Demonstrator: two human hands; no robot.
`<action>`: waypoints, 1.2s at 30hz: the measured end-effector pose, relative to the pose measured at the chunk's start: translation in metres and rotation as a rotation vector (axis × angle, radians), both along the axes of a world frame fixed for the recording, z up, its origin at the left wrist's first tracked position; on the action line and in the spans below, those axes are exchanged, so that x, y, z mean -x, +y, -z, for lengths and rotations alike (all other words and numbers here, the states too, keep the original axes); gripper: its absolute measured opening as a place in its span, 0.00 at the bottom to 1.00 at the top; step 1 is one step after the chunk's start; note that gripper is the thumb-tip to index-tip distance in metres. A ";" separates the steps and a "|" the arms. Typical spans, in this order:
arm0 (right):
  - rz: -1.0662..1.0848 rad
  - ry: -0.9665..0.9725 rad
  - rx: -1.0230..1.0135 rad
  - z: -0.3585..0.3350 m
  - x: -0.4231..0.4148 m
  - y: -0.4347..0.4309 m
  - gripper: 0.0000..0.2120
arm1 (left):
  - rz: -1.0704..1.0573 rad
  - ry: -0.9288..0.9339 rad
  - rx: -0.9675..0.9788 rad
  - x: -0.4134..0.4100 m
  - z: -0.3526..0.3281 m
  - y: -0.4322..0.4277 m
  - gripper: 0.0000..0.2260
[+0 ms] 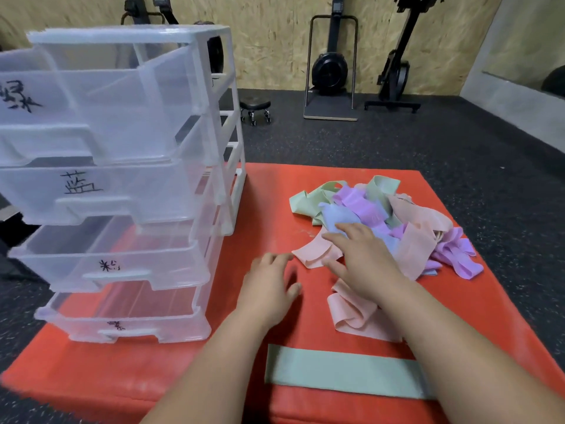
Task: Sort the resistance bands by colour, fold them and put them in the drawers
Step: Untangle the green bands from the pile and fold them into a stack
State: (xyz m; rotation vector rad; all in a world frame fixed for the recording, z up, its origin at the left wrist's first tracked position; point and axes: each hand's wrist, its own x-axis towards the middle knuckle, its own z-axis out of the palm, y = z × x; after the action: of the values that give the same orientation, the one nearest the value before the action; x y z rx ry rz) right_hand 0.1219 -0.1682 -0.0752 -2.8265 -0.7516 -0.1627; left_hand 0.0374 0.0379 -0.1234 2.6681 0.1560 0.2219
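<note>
Hands are both reaching forward over the red mat (122, 368). At far left a clear drawer unit (128, 142) is standing on the mat, its four labelled drawers pulled out. Beside it the left hand (269, 289) is hovering palm down, fingers relaxed and slightly spread, gripping nothing. Nearest the camera, a green band (342, 374) is lying flat. The right hand (363, 264) is resting with spread fingers on the mixed pile of bands (367, 206), touching blue and pink ones, with a crumpled pink band (351, 316) lying just under its wrist.
</note>
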 end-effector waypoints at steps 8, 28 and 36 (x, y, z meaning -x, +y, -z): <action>0.000 0.103 0.291 0.010 -0.094 0.068 0.30 | -0.050 -0.023 -0.052 -0.021 0.012 0.016 0.24; 0.153 -0.199 -0.571 -0.061 0.036 -0.063 0.08 | -0.015 -0.321 0.392 0.021 -0.019 -0.028 0.12; 0.320 0.173 -0.217 0.016 0.085 -0.121 0.15 | 0.019 -0.032 0.220 0.046 -0.012 -0.052 0.21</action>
State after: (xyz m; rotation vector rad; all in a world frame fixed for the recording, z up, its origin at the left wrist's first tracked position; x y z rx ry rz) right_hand 0.0367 -0.2895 -0.0917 -2.6877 -0.2267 -0.0448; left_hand -0.0082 -0.0141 -0.1112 2.4453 0.1371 0.2274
